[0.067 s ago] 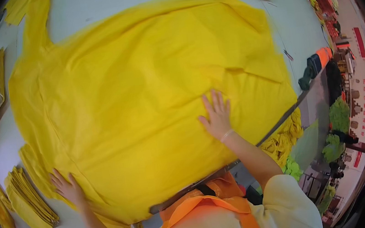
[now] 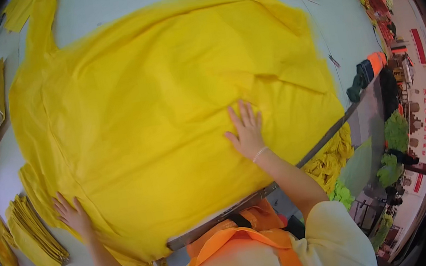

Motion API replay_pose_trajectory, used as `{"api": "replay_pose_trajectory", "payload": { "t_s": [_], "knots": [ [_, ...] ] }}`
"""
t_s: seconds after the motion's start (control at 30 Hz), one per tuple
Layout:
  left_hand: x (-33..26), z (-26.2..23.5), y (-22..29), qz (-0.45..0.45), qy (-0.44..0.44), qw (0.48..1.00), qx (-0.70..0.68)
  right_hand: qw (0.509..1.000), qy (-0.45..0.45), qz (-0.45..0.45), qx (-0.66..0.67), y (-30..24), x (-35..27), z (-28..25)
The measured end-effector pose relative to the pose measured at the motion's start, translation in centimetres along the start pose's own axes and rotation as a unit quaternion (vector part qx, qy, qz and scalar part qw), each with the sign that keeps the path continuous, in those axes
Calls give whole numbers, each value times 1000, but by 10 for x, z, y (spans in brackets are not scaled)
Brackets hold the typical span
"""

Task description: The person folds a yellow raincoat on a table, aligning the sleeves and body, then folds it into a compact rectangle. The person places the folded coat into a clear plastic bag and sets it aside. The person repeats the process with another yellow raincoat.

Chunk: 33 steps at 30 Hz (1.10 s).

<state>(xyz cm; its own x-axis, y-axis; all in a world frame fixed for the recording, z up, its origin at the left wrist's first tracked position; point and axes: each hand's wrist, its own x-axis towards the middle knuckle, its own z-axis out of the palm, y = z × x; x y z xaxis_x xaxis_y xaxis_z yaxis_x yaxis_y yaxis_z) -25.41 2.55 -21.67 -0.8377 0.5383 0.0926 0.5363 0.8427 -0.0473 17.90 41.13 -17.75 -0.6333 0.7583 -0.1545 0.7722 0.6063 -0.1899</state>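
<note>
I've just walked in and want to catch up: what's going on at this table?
A person in a pale top has both hands open on a large, creased yellow cloth spread over a pale table. The right hand lies right of its middle, the left hand near its lower left edge; neither grips it. Left of the left hand is a stack of folded yellow cloth.

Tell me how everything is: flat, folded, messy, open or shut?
Large yellow fabric sheet: spread out, wrinkled
Bare left hand: open, on the fabric
Bare right hand: open, on the fabric
Long yellow cloth stack: folded, layered
Yellow fabric heap at right: crumpled
Orange fabric apron: worn
</note>
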Motion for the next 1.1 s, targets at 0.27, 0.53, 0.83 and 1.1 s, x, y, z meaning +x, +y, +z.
{"api": "replay_pose_trajectory", "payload": {
  "t_s": [0.27,0.53,0.83,1.1],
  "knots": [
    [-55,-26,67,26,21,999,12,964,236,99,74,198,-50,-29],
    [-195,-41,150,-81,-65,994,-17,876,47,479,-24,373,-62,-117],
    [-217,-61,294,-72,-78,994,-21,868,-241,251,354,488,-47,-134],
    [-247,-79,366,-215,-187,956,-75,891,-167,-28,421,493,-113,-273]
  ]
}}
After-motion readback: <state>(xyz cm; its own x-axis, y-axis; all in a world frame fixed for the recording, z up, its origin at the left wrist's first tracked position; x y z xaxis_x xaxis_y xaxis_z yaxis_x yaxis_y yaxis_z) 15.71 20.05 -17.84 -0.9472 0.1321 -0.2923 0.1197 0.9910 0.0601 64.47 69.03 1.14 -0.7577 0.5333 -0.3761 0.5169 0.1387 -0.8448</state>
